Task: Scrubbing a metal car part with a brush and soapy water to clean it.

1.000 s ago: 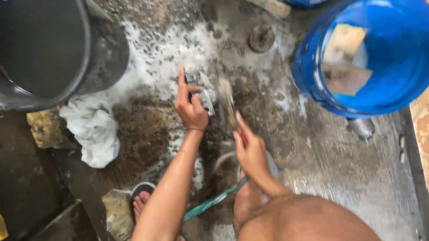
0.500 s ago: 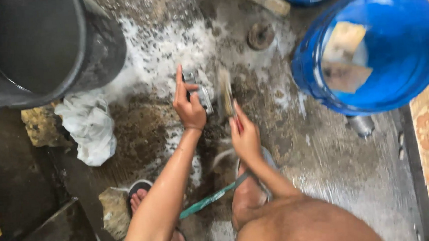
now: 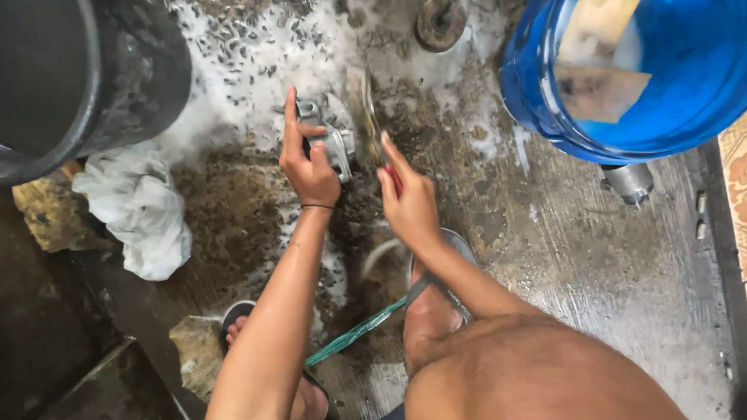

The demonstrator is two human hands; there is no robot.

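My left hand [image 3: 307,158] grips a small grey metal part [image 3: 329,136] held down on the wet, soapy concrete floor [image 3: 580,250], index finger stretched along it. My right hand [image 3: 409,198] is closed on the red handle of a brush [image 3: 367,117], whose worn bristle head rests against the metal part's right side. White foam [image 3: 238,64] spreads over the floor just beyond both hands. My bare knee and sandalled feet fill the lower part of the view.
A large black tub [image 3: 69,81] stands at upper left, a blue bucket [image 3: 664,58] holding water and yellow sponges at upper right. A white rag [image 3: 139,205] lies left of my hands. A round floor drain [image 3: 440,19], a green hose [image 3: 358,330] and a stone [image 3: 195,347] are nearby.
Both hands have stayed on the metal part and brush, shifting only slightly. The camera has moved closer, so the hands appear larger.
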